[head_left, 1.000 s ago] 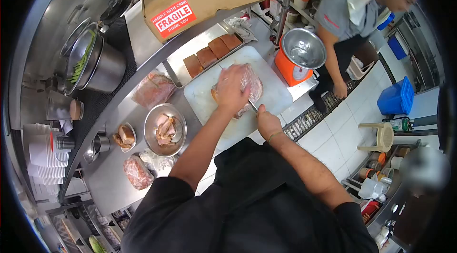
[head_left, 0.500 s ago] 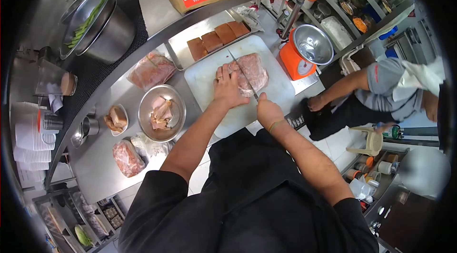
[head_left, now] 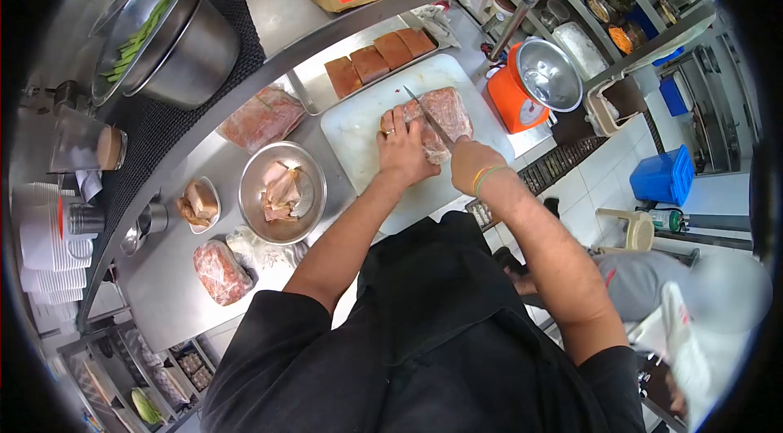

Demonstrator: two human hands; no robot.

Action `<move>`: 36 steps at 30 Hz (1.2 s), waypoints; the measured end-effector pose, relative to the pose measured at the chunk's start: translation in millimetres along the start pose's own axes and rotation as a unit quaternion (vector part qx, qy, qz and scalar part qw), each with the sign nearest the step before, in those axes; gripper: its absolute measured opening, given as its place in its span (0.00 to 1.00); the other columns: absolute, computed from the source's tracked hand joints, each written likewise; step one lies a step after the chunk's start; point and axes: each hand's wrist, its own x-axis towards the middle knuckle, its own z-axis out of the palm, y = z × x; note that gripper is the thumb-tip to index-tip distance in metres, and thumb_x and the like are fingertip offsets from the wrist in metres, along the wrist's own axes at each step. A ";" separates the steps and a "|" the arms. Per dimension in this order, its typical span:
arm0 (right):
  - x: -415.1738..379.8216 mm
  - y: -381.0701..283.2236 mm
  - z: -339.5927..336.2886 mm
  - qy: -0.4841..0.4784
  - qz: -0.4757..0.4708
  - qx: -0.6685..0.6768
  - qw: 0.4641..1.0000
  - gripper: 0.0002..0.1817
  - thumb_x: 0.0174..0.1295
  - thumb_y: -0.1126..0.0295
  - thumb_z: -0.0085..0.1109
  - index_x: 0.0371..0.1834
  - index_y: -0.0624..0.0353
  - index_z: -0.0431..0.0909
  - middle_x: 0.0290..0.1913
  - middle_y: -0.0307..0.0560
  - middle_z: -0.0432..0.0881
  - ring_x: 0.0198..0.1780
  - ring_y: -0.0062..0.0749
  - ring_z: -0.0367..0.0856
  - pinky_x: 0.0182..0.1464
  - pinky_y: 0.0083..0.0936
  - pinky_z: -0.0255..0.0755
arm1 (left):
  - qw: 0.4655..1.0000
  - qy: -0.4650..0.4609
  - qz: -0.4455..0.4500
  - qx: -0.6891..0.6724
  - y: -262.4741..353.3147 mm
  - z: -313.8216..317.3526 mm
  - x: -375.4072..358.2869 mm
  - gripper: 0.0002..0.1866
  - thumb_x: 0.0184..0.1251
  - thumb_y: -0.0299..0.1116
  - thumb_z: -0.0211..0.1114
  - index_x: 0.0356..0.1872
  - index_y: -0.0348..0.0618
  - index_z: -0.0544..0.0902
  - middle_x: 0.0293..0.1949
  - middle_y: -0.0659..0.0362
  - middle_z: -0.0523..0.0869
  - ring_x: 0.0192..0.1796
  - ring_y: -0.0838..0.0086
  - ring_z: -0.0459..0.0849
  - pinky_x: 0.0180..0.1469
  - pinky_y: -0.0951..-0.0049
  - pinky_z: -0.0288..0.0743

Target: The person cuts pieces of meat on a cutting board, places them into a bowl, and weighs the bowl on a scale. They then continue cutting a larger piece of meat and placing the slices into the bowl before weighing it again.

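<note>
A slab of raw, frosty-looking meat [head_left: 453, 109] lies on the white cutting board [head_left: 349, 133]. My left hand [head_left: 404, 152] grips its left part, fingers bent over the top and thumb along the near side. In my right hand [head_left: 473, 168], the handle of a kitchen knife [head_left: 427, 117] is held in a closed grip. The blade crosses the meat just right of my left fingers, its tip pointing up and left past the far edge. How deep the blade sits is hard to see.
Left of the board are a steel bowl [head_left: 317, 206] with meat pieces and wrapped meat packs [head_left: 222, 271]. Behind it lies a metal tray [head_left: 303, 97] with brown slabs. An orange scale [head_left: 504, 99] stands right. A person in grey [head_left: 644, 282] is at lower right.
The view has shifted slightly. The knife stays on the meat, its handle now more covered by my right hand. The other person has moved from the right side down to the lower right.
</note>
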 end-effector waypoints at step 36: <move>3.3 59.5 81.7 0.067 -0.042 0.030 0.996 0.11 0.75 0.74 0.46 0.55 0.68 0.71 0.44 0.67 0.90 0.46 0.60 0.92 0.48 0.52 0.86 | 0.942 0.059 0.327 -0.053 48.2 17.4 103.6 0.33 0.72 0.50 0.67 0.72 0.42 0.75 0.77 0.46 0.72 0.84 0.50 0.61 0.86 0.44 0.47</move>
